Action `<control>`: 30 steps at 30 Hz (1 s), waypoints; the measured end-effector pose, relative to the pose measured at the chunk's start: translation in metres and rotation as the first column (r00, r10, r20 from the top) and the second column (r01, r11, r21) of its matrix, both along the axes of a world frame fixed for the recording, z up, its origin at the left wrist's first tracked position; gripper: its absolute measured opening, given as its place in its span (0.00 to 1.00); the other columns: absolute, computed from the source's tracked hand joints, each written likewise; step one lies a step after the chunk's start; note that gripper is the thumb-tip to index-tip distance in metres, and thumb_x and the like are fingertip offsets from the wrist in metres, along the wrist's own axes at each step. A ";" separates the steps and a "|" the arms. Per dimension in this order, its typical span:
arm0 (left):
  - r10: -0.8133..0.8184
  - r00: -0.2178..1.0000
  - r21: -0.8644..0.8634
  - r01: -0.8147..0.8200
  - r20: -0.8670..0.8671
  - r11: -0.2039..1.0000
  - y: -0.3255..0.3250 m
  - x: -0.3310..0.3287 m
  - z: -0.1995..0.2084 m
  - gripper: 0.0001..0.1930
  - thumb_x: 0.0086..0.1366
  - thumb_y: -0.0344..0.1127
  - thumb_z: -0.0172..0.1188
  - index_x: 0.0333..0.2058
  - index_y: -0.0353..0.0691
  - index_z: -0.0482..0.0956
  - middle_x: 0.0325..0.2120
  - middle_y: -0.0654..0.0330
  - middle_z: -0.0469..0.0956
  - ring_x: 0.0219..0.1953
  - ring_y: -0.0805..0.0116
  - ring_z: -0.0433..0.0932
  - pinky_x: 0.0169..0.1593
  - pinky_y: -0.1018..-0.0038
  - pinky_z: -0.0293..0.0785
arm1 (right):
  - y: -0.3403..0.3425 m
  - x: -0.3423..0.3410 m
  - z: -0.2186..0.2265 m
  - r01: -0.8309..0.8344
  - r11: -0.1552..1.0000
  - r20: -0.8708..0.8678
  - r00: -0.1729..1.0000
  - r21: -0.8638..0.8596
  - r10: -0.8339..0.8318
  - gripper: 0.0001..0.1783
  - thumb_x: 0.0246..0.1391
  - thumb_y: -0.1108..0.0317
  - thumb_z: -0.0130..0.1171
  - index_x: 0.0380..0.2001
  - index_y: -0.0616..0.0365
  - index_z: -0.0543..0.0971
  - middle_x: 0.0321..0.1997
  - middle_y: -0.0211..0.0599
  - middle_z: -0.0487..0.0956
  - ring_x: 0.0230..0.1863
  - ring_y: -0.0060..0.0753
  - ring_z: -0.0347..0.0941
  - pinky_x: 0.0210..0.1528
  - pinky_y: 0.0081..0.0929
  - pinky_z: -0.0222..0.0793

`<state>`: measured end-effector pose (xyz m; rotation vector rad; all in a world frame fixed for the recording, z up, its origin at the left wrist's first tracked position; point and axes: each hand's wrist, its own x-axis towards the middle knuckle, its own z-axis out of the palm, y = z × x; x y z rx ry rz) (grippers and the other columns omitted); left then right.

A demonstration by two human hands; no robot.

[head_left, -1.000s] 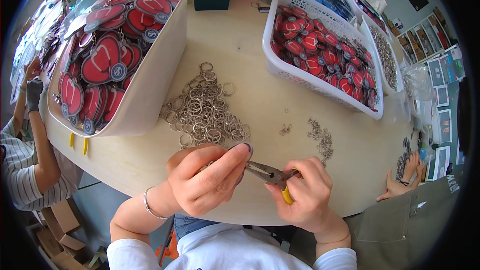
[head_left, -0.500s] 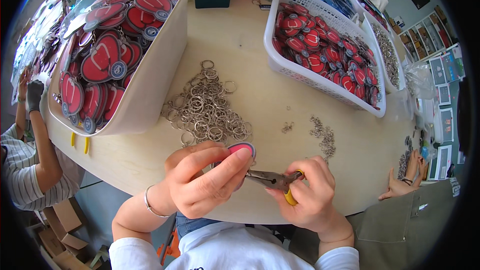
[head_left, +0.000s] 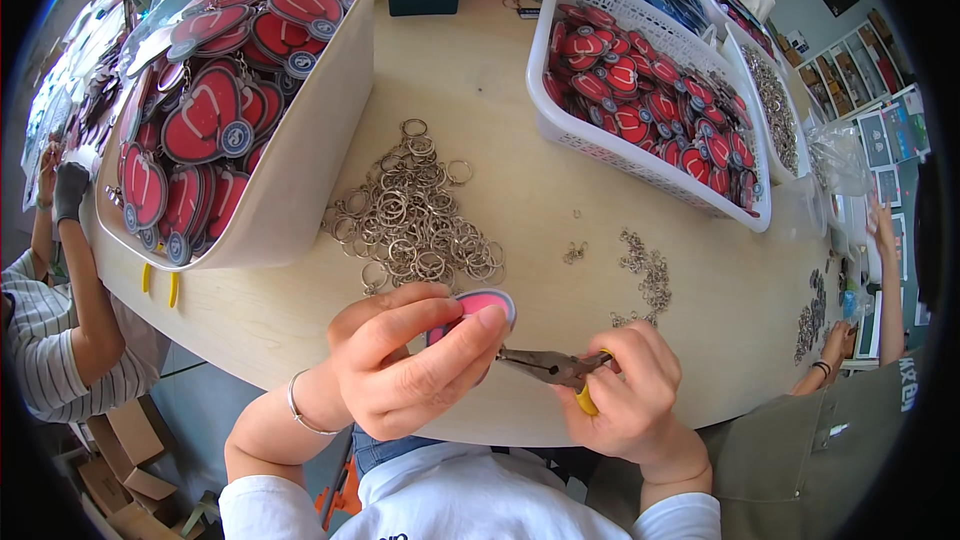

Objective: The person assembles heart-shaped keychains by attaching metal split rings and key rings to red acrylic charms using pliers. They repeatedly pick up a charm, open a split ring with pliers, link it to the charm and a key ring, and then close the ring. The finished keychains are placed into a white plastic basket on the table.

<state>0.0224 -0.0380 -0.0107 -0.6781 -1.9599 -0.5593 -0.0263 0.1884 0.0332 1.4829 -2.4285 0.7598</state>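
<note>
Between the thumb and fingers of my left hand [head_left: 415,360] is a red and grey keychain charm [head_left: 487,301], mostly covered by those fingers. My right hand [head_left: 632,400] grips pliers [head_left: 548,366] with yellow handles. Their jaw tips reach the lower right edge of the charm; any small ring between them is too small to make out. Just beyond my left hand lies a heap of metal split rings with short chains [head_left: 410,215]. Small metal connecting rings [head_left: 650,278] are scattered beyond my right hand.
A deep white bin [head_left: 335,110] of red charms stands at left, a white basket [head_left: 655,160] of more charms at far right. Yellow handles [head_left: 174,290] stick out by the bin. Other people's hands [head_left: 70,190] [head_left: 838,342] work at both sides.
The pliers and my right hand have shifted slightly right. More of the charm shows above my left fingers. At right, the other person's one hand has risen away from the table.
</note>
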 end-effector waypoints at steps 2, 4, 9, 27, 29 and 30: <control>-0.047 0.998 0.006 0.047 0.037 0.999 -0.001 0.002 0.001 0.16 0.40 0.14 0.58 0.33 0.28 0.80 0.43 0.53 0.76 0.37 0.59 0.75 0.33 0.68 0.83 | 0.001 -0.002 0.001 -0.020 1.000 -0.035 0.999 0.014 0.020 0.13 0.23 0.71 0.64 0.13 0.60 0.69 0.27 0.40 0.68 0.21 0.36 0.63 0.18 0.29 0.56; -0.069 0.997 0.021 0.068 0.047 0.997 -0.001 0.003 0.001 0.16 0.40 0.14 0.57 0.32 0.28 0.81 0.44 0.54 0.76 0.37 0.59 0.75 0.34 0.68 0.84 | 0.002 -0.004 0.000 -0.033 0.999 -0.071 0.997 0.012 0.033 0.12 0.23 0.70 0.63 0.13 0.61 0.70 0.27 0.40 0.68 0.21 0.36 0.63 0.18 0.29 0.56; -0.089 0.996 0.039 0.088 0.030 0.995 0.000 -0.001 0.000 0.15 0.40 0.14 0.58 0.31 0.28 0.81 0.42 0.54 0.77 0.37 0.60 0.75 0.34 0.67 0.84 | 0.005 -0.005 -0.004 -0.031 0.999 -0.096 0.995 0.034 0.034 0.11 0.23 0.71 0.64 0.15 0.62 0.72 0.28 0.40 0.69 0.22 0.37 0.63 0.19 0.29 0.58; 0.665 0.747 -0.058 -0.663 0.015 0.746 -0.064 -0.010 0.115 0.13 0.56 0.17 0.57 0.41 0.33 0.80 0.40 0.52 0.81 0.40 0.57 0.79 0.46 0.68 0.73 | 0.008 -0.026 -0.047 0.188 0.931 0.061 0.982 -0.312 -0.178 0.11 0.38 0.70 0.70 0.20 0.65 0.77 0.35 0.40 0.73 0.33 0.40 0.69 0.35 0.32 0.65; 0.791 0.612 -0.159 -0.783 -0.018 0.602 -0.086 -0.024 0.135 0.11 0.63 0.25 0.53 0.44 0.33 0.79 0.42 0.52 0.80 0.41 0.52 0.79 0.45 0.65 0.74 | 0.010 -0.028 -0.051 0.221 0.926 0.088 0.975 -0.307 -0.204 0.12 0.37 0.70 0.70 0.19 0.65 0.76 0.36 0.40 0.73 0.34 0.40 0.69 0.37 0.34 0.65; 0.840 0.541 -0.232 -0.812 0.049 0.536 -0.097 -0.028 0.137 0.11 0.63 0.28 0.54 0.43 0.34 0.79 0.42 0.52 0.80 0.42 0.52 0.78 0.46 0.64 0.73 | 0.010 -0.028 -0.054 0.211 0.925 0.071 0.978 -0.316 -0.199 0.12 0.38 0.70 0.70 0.19 0.65 0.76 0.36 0.40 0.74 0.34 0.40 0.69 0.37 0.34 0.65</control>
